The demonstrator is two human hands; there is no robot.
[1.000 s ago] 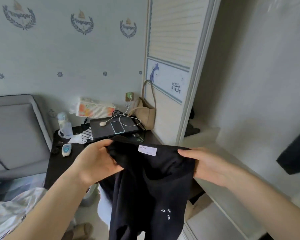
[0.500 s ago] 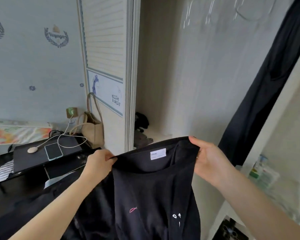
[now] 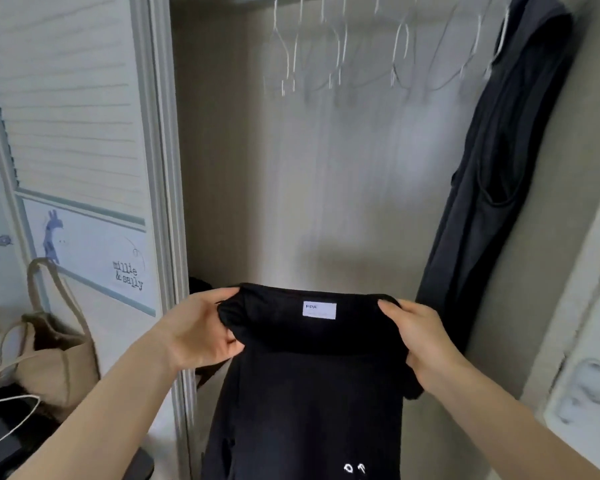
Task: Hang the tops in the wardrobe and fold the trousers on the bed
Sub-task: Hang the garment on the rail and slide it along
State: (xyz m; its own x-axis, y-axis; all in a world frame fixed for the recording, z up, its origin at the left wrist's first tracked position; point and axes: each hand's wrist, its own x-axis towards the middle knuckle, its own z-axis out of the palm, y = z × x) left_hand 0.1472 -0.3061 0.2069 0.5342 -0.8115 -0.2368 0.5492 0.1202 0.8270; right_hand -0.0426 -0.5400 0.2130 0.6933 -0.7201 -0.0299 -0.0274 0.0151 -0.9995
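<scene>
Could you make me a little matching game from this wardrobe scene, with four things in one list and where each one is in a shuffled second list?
Things:
1. black top
2. empty wire hangers
3. dark garment
4. beige tote bag

Places:
A. hanging at the right side of the wardrobe
B. outside the wardrobe, left of its door
C. held up at the collar by the left hand and right hand
D. in a row along the top of the wardrobe

Pairs: 1-C, 2-D, 3-A, 4-B
</scene>
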